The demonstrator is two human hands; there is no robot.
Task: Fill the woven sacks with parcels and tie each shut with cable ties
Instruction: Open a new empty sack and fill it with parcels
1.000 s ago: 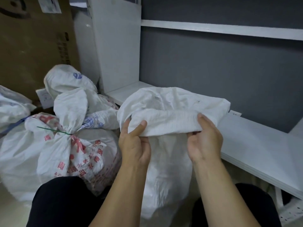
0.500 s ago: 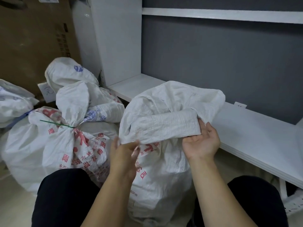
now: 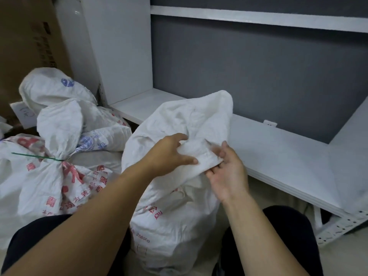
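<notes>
A filled white woven sack (image 3: 171,220) with red print stands on the floor between my knees. Its loose top is crumpled and folded over toward me. My left hand (image 3: 169,153) reaches across and lies on the folded rim, fingers spread and fairly straight. Palm up at the right end of that fold, my right hand (image 3: 227,174) holds the cloth between thumb and curled fingers. To the left lies a tied sack (image 3: 39,188), its neck cinched by a green cable tie (image 3: 37,156). No parcels show; the sack hides its contents.
More filled white sacks (image 3: 51,86) are heaped at the left in front of a cardboard box (image 3: 25,36). A low white shelf (image 3: 278,156) runs behind and to the right of the sack, under a grey wall. A perforated metal shelf bracket (image 3: 338,228) sits at lower right.
Both hands gripped the sack's folded rim a second ago. My left hand let go, dropped, then reached up and right onto the fold. My right hand turned palm up, and the top bunched narrower.
</notes>
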